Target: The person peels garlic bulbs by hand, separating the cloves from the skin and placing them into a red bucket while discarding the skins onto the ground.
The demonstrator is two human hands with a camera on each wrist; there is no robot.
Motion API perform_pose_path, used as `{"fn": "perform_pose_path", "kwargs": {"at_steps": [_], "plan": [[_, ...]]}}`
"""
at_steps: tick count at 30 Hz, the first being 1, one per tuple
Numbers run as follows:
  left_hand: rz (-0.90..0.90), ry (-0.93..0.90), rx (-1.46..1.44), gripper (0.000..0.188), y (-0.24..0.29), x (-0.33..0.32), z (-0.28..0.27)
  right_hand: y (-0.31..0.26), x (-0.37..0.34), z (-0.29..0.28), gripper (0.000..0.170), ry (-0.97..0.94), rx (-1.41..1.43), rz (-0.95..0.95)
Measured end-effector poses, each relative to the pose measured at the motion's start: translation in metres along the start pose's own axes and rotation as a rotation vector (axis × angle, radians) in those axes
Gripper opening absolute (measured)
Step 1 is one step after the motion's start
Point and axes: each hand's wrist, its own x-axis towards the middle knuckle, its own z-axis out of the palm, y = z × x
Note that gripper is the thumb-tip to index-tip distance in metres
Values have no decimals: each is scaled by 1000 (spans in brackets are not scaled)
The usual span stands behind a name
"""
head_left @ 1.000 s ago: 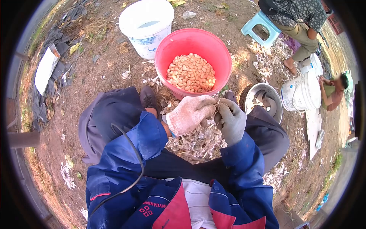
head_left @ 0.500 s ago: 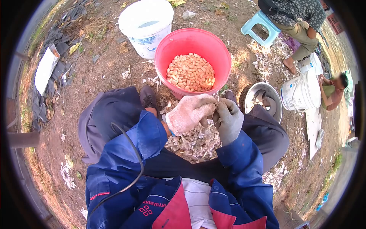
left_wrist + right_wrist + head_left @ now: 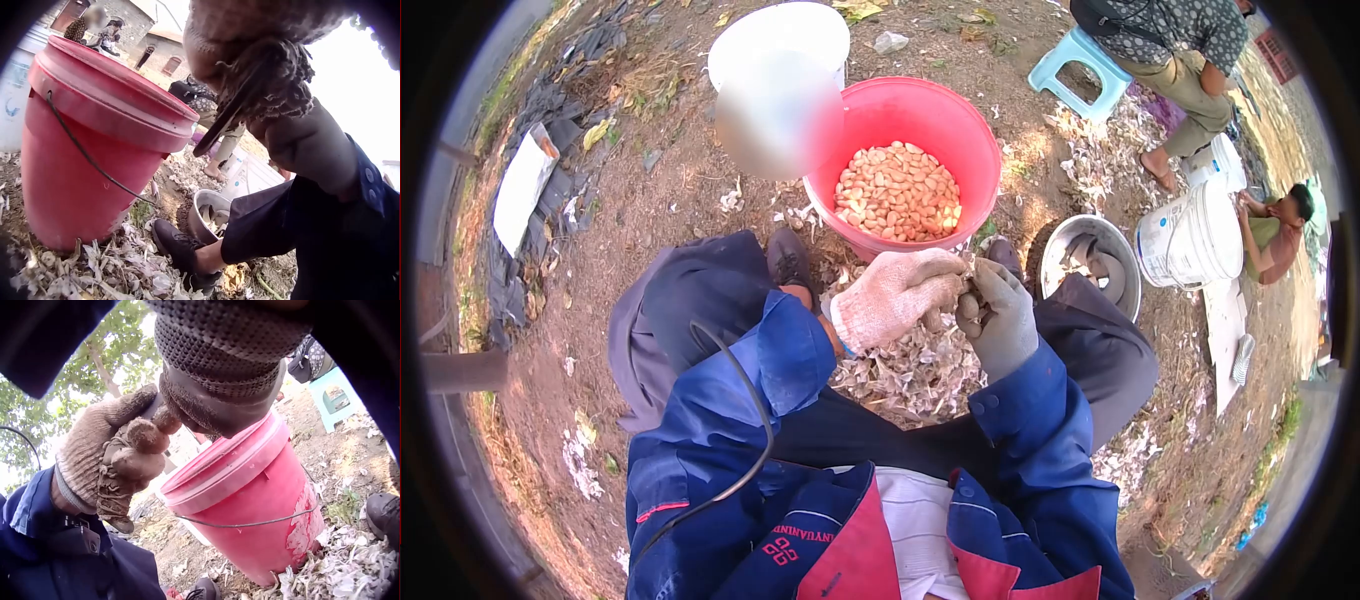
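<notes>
In the head view, my left hand (image 3: pixel 900 297), in a dirty off-white knit glove, meets my grey-gloved right hand (image 3: pixel 1003 318) fingertip to fingertip. Both pinch around a small brownish piece (image 3: pixel 968 273), mostly covered by fingers. The left wrist view shows a dark, thin, blade-like item (image 3: pixel 234 106) against the frayed left glove. Curled fingers of the left hand (image 3: pixel 106 453) show in the right wrist view, close to the right hand (image 3: pixel 215 394). Just beyond the hands stands a red bucket (image 3: pixel 990 190) with many pale peeled cloves (image 3: pixel 897 190) inside.
Papery skins (image 3: pixel 915 375) lie between the legs. A white bucket (image 3: pixel 730 45) stands behind the red one, and a metal bowl (image 3: pixel 1137 290) at the right knee. Farther right are a blue stool (image 3: pixel 1040 72), a seated person, white buckets (image 3: pixel 1190 240) and another person.
Both hands stay together above the skins, with only small shifts of the right hand and its fingers. The view has shifted slightly, and a blurred patch now covers part of the white bucket.
</notes>
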Motion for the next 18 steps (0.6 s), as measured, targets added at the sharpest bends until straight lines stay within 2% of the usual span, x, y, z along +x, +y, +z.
{"fn": "perform_pose_path", "kwargs": {"at_steps": [2,4,6,10,12,13,15,16,18], "plan": [[87,-35,71,34,-2,1,1,-1,0,0,19,6,14,7],[65,-50,94,34,0,3,0,-4,-3,1,20,13,27,12],[41,-63,118,33,0,4,-2,-9,-6,3,20,-18,-148,-33],[28,-76,113,33,-1,2,-1,-5,-2,-3,22,-34,-183,-22],[51,-83,86,33,4,-2,1,1,2,-11,26,-75,-407,-219],[45,-90,26,35,6,-4,0,2,5,-14,26,-70,-407,-221],[44,-100,-35,36,18,-9,-3,-1,11,-18,31,-42,-107,-73],[-2,-101,-130,37,29,-13,-5,-3,11,-18,31,-41,-111,-76],[-44,-99,-229,39,35,-15,-15,-6,12,-17,35,-58,69,1]]}}
